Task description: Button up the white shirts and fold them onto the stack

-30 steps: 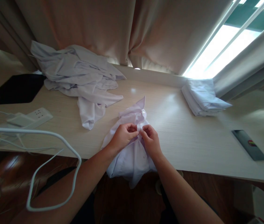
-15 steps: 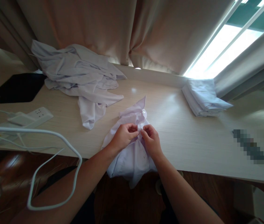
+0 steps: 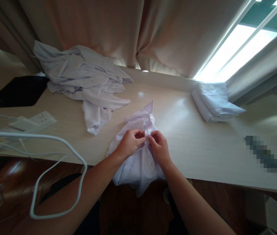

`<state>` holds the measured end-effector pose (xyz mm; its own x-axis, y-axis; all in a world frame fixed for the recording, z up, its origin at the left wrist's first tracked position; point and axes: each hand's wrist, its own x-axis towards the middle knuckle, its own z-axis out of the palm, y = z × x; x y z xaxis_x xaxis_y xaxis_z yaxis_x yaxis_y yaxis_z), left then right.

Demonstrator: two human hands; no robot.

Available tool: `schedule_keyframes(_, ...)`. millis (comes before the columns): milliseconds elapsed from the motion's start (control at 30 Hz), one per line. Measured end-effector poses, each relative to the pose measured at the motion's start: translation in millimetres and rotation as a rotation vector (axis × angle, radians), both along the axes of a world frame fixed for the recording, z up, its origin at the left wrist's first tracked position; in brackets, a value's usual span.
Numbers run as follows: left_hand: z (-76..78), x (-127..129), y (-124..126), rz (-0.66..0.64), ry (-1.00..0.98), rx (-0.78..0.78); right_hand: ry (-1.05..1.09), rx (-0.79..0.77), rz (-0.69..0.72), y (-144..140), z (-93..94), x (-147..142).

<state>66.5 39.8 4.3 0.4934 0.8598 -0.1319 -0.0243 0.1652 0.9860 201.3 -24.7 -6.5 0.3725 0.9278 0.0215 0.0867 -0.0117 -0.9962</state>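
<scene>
I'm pinching white shirt (image 3: 138, 163) placket w/ both hands, L (image 3: 129, 143) & R (image 3: 159, 147), at worktop (image 3: 202, 143) edge; fabric's prob soft, light, floppy, so gripping near button.

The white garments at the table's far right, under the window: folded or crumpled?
Folded. The white garments lie as a flat, neat stack with straight edges on the table.

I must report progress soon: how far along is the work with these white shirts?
Done: a folded stack lies at the table's far right. In hand: the left hand and right hand pinch the front of one shirt below its top button, at the near edge. Left: a crumpled pile lies unfolded at the far left.
</scene>
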Motion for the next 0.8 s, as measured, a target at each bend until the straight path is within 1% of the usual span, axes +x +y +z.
schedule_keyframes(233, -1.7, 0.0, 0.1, 0.004, 0.003, 0.009, 0.011, 0.010, 0.000, 0.0, 0.8, -0.4)
schedule_keyframes(333, 0.5, 0.7, 0.1, 0.027, -0.002, 0.021, 0.007, 0.000, -0.001, 0.0, 0.8, -0.4)
schedule_keyframes(533, 6.7, 0.8, -0.7, 0.032, -0.005, -0.014, 0.031, 0.014, 0.011, 0.2, 0.4, -0.4)
schedule_keyframes(800, 5.9, 1.7, 0.3, 0.031, 0.004, 0.026, 0.053, 0.026, 0.024, 1.5, 0.8, 0.7)
